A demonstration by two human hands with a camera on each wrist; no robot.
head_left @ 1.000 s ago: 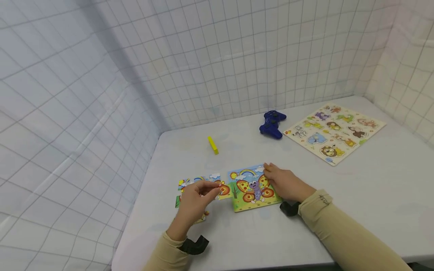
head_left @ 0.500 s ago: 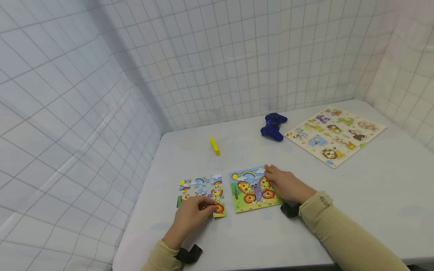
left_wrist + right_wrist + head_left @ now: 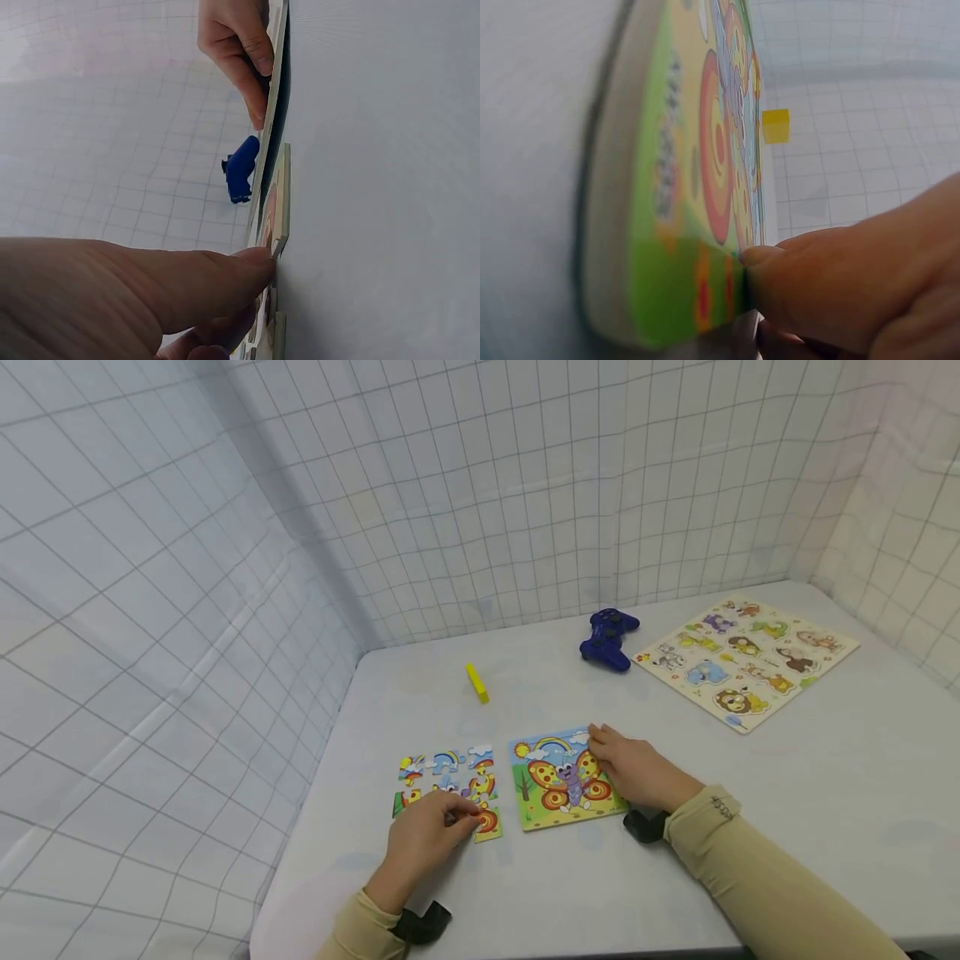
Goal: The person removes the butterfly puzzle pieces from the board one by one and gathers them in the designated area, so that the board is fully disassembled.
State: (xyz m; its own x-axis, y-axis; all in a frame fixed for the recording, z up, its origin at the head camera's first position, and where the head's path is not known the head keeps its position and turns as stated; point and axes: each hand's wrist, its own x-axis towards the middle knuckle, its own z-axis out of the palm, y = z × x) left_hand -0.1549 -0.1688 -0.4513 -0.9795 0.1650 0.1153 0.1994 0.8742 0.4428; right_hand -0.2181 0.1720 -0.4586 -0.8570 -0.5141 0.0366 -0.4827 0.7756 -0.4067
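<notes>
My left hand point(image 3: 422, 837) pinches a jigsaw piece point(image 3: 489, 827) with an orange spiral, at the lower right corner of a group of jigsaw pieces point(image 3: 445, 762). In the left wrist view, thumb and fingers meet at the edge of this piece point(image 3: 280, 202). The hand hides some of the lower left pieces. Just to the right lies a butterfly puzzle board point(image 3: 540, 806), its picture whole. My right hand point(image 3: 637, 770) grips that board by its right side; in the right wrist view the thumb point(image 3: 761, 256) lies at its edge.
A yellow block point(image 3: 477, 683) lies behind the pieces. Further back are a blue game controller point(image 3: 608, 640) and a wooden animal puzzle board point(image 3: 742, 660) on the right. Grid-patterned cloth walls point(image 3: 480, 510) stand around the white table point(image 3: 375, 693).
My left hand has brought the spiral piece left and down, from beside the butterfly board to the lower right of the loose pieces. My right hand has stayed on the board.
</notes>
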